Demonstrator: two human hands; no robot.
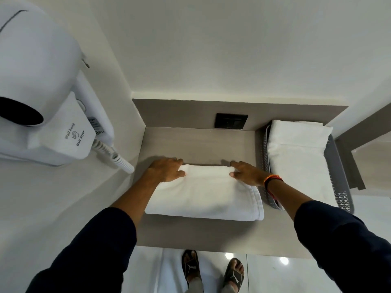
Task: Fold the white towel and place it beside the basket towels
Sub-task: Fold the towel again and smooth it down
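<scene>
The folded white towel (204,194) lies flat on the grey shelf (198,144), just left of the grey perforated basket (338,180). White folded towels (296,153) fill the basket. My left hand (166,169) grips the towel's far left corner, thumb on top and fingers curled over the far edge. At the far right corner, my right hand (246,172) holds the towel the same way, its wrist close to the basket's left wall.
A white wall-hung hair dryer (42,92) with a coiled cord (118,158) juts out at the left. A black wall switch (230,121) sits on the back panel. The shelf's front edge ends above a glossy floor and my sandalled feet (211,271).
</scene>
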